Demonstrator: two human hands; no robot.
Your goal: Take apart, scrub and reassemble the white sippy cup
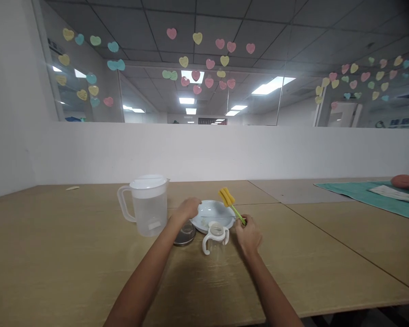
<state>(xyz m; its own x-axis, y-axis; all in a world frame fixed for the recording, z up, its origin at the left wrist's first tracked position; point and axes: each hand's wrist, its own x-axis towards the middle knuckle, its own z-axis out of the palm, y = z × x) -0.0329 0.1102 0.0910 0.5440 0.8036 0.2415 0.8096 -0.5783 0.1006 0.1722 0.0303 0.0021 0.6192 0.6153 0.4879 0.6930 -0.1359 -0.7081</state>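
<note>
My right hand [248, 234] grips the green handle of a brush with a yellow sponge head [226, 196], which is raised at the right side of a white bowl [223, 211]. My left hand [190, 208] is at the bowl's left rim, its fingers curled against the edge. Just in front of the bowl stands a small clear cup with white handles [216, 236]. A round dark metal lid or dish [184, 234] lies partly under my left forearm.
A clear pitcher with a white lid [150, 206] stands to the left. At the far right a green cloth [364, 194] holds a reddish item [405, 181] and a pale cloth. A white wall with windows rises behind the table [71, 254].
</note>
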